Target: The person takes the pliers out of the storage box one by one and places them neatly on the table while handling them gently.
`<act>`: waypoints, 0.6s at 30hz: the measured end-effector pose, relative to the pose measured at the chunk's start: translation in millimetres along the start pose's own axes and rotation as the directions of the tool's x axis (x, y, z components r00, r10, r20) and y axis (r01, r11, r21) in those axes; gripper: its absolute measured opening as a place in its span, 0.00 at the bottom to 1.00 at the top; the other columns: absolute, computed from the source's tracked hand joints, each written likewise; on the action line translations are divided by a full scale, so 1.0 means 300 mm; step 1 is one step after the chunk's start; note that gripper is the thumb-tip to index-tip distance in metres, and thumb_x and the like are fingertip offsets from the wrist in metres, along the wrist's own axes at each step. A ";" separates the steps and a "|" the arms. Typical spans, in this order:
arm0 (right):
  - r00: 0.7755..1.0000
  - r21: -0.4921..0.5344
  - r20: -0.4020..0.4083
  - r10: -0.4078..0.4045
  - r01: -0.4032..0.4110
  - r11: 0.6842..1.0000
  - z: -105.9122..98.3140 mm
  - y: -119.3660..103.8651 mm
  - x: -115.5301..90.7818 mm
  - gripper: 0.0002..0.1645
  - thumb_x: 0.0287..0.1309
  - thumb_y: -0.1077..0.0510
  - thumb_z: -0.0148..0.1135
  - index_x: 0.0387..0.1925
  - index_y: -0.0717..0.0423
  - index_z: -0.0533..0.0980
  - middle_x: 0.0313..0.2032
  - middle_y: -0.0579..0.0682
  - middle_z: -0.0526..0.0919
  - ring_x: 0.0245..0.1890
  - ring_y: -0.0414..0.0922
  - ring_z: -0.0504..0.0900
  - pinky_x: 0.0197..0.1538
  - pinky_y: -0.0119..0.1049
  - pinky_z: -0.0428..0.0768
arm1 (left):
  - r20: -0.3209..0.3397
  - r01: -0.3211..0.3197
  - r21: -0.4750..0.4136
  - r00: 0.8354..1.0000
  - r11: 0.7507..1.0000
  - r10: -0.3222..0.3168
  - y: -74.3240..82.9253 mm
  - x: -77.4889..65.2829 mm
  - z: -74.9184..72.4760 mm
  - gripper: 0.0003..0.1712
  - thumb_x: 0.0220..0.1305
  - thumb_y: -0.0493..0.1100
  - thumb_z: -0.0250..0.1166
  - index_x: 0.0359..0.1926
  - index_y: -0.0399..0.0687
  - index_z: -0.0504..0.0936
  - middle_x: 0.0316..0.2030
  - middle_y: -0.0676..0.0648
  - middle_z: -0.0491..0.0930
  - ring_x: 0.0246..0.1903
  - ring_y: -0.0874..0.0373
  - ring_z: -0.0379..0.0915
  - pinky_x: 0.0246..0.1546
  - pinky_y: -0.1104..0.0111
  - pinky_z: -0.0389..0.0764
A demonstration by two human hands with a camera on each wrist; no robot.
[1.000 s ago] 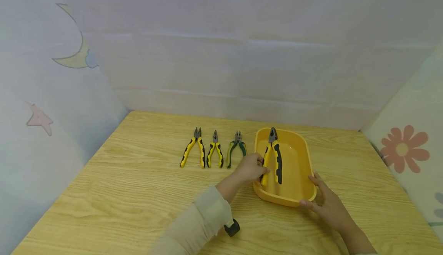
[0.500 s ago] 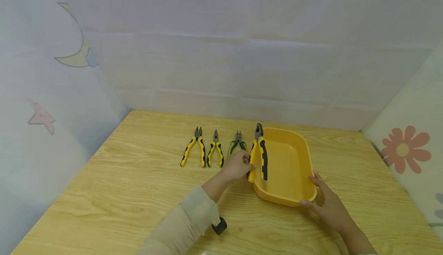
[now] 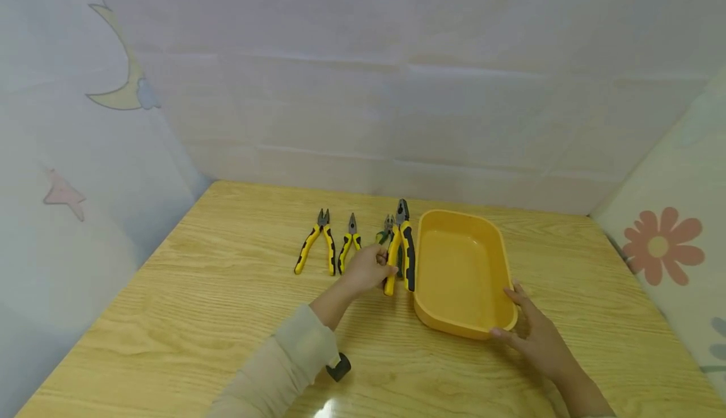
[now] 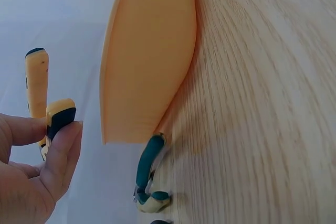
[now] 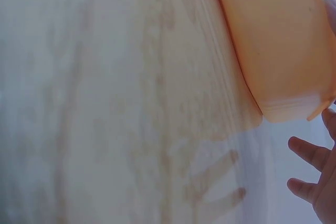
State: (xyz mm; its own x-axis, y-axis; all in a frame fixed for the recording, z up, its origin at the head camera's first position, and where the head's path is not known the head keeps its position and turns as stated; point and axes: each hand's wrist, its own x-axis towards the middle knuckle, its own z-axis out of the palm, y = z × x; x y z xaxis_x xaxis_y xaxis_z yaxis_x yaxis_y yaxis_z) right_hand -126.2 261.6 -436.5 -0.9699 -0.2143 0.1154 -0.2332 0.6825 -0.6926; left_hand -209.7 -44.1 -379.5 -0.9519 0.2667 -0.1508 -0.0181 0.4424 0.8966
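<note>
My left hand (image 3: 365, 270) pinches one yellow-and-black handle of a pair of combination pliers (image 3: 409, 257), raised with its head pointing away. In the left wrist view, the thumb and fingers meet on that handle (image 4: 61, 118). Behind these pliers lie green-handled diagonal cutters (image 3: 382, 237), partly covered by them and the hand. My right hand (image 3: 541, 339) touches the near right corner of a yellow plastic bin (image 3: 459, 328) with thumb and index finger. The right wrist view has its other fingers (image 5: 310, 153) straight and spread beside the bin.
Long-nose pliers (image 3: 353, 224) and another yellow-handled pair of pliers (image 3: 331, 251) lie left of the cutters on the wooden table (image 3: 198, 304). A black device (image 3: 338, 367) sits by the left cuff. Fabric walls (image 3: 368, 103) enclose the back and sides.
My left hand has carried the combination pliers left, from over the bin to over the green-handled cutters. The right hand and the bin stay in place.
</note>
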 end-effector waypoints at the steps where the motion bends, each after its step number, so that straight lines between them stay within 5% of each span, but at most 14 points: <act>1: 1.000 0.001 0.001 0.002 -0.002 1.000 -0.001 -0.001 0.001 0.45 0.48 0.54 0.62 0.62 0.60 0.50 0.64 0.59 0.38 0.56 0.71 0.44 0.42 0.70 0.53 | -0.002 0.002 -0.007 1.000 1.000 -0.002 0.000 -0.002 -0.005 0.11 0.53 0.36 0.61 0.35 0.38 0.69 0.25 0.47 0.66 0.21 0.57 0.71 0.24 0.62 0.77; 18: 1.000 -0.016 -0.009 0.007 -0.007 1.000 -0.004 -0.003 -0.001 0.44 0.48 0.53 0.61 0.62 0.61 0.50 0.64 0.60 0.39 0.56 0.71 0.45 0.43 0.69 0.53 | -0.062 0.054 0.016 0.997 0.998 -0.053 -0.093 -0.008 -0.109 0.14 0.54 0.36 0.60 0.40 0.34 0.67 0.30 0.44 0.67 0.24 0.56 0.72 0.23 0.65 0.77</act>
State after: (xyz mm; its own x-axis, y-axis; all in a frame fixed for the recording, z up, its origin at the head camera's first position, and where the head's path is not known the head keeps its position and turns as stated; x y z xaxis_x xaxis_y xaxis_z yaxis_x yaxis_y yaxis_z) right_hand -125.7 262.0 -435.1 -0.9722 -0.2030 0.1170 -0.2272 0.6952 -0.6820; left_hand -216.7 -85.1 -390.5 -0.9667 0.1896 -0.1718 -0.0642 0.4700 0.8803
